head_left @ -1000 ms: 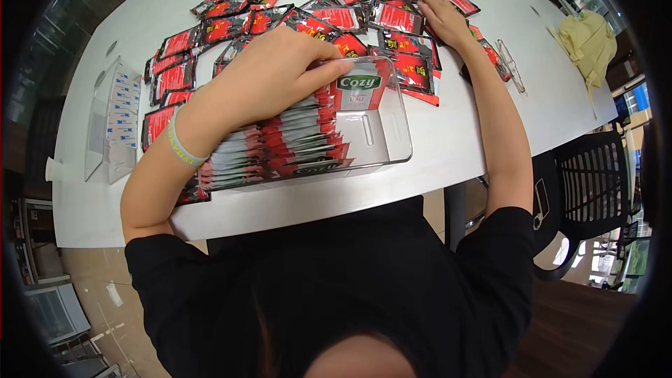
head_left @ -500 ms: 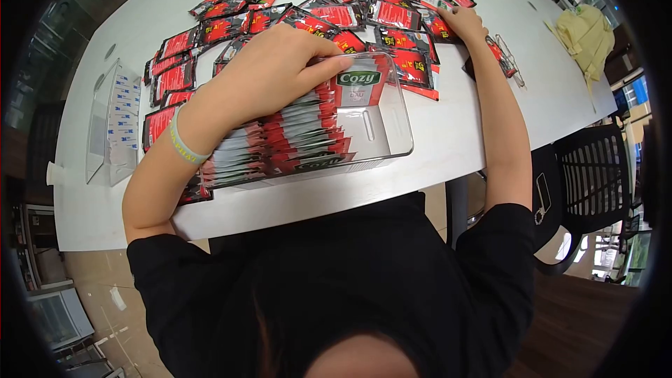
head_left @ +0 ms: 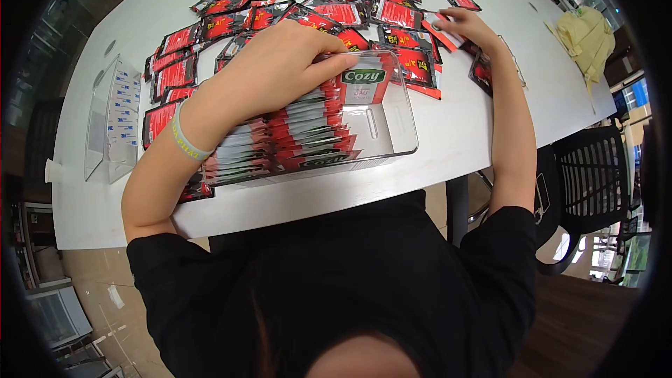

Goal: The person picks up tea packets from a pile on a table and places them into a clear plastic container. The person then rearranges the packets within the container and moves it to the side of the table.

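Observation:
My left hand, a wristband behind it, grips the far rim of a clear plastic box, thumb at the edge. Inside stand packed rows of red-and-white tea sachets; one marked "Cozy" lies flatter at the right end, beside a bare patch of box floor. Farther right, my right hand has its fingers closed on the edge of a red-and-white sachet. This sachet hangs over a spread of black-and-red packets. Another dark packet lies partly hidden beneath my right forearm.
A clear stand with blue-printed strips is at the left of the white table. A pale yellow bag lies at the right edge. Black chairs stand to the right. More packets lie beyond my left arm.
My right hand has drawn the red-and-white sachet toward me, away from the packets at the back. My left hand stays on the box rim.

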Demonstrator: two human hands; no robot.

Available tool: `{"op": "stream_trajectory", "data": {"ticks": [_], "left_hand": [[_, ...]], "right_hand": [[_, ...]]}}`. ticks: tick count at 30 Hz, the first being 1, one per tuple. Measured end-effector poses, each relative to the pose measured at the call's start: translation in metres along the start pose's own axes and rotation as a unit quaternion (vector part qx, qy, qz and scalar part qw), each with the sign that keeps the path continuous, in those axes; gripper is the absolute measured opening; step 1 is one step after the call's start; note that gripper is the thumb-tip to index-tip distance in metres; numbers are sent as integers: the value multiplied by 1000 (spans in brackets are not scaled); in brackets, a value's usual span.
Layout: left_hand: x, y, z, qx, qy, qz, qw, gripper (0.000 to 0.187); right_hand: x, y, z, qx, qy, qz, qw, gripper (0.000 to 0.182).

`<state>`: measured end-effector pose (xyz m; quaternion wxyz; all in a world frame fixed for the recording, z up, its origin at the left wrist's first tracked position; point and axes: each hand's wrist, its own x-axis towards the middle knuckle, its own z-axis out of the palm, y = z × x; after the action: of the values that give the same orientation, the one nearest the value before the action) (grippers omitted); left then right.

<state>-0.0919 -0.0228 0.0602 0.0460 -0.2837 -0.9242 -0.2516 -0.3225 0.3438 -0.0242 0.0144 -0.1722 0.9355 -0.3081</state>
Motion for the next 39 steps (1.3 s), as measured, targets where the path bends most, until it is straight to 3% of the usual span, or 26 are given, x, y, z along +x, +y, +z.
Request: {"op": "stream_trajectory", "data": {"ticks": [4,5,8,11,13,14,17,19,20,23,25,26,27,29,31,33,36,39], "left_hand": [[-1,-2,2,-7,18,9,1000,37],[0,-1,2,-2,16,11,1000,37],[-1,-2,1,3,14,10,1000,37],[-1,-2,3,2,16,5,1000,37],[0,-2,2,3,21,0,1000,38],[0,-1,0,8,11,-3,1000,38],[0,-1,0,4,-6,-16,1000,39],[1,-2,0,-2,-14,-23,1000,39],[1,-3,1,-5,-16,-23,1000,40],[0,-4,0,-9,-23,-29,999,41],[1,-4,0,-11,-31,-33,999,41],[1,-5,0,-12,-34,-33,999,41],[2,-6,0,-14,-37,-33,999,42],[2,-6,1,-11,-38,-33,999,43],[2,-6,1,-10,-35,-33,999,44],[2,-6,0,-12,-29,-30,999,46],[1,-9,2,-51,-17,10,998,39],[-1,-6,5,2,-6,29,1000,37]], "right_hand": [[-21,-30,-11,-32,23,20,999,51],[-14,-31,-12,-106,31,25,994,34],[-15,-47,-12,-224,78,-50,970,26],[-17,-57,-15,-190,110,-107,970,20],[-34,-92,-23,0,99,-71,993,16],[-34,-95,-27,74,98,-127,984,11],[-70,-146,-26,267,84,-154,948,23],[-88,-155,-30,404,-1,-200,893,26],[-94,-160,-23,438,-76,-286,849,27],[-108,-187,1,405,-206,-356,817,13],[-117,-201,12,291,-256,-279,878,10],[-120,-208,16,183,-224,-263,921,12],[-120,-209,22,185,-223,-262,921,12],[-119,-206,32,33,-100,-392,914,15],[-122,-209,34,28,-95,-354,930,21],[-121,-206,44,-35,-2,-386,922,28],[-127,-208,50,-85,47,-367,925,32],[-127,-209,48,-113,40,-342,932,29]]}}
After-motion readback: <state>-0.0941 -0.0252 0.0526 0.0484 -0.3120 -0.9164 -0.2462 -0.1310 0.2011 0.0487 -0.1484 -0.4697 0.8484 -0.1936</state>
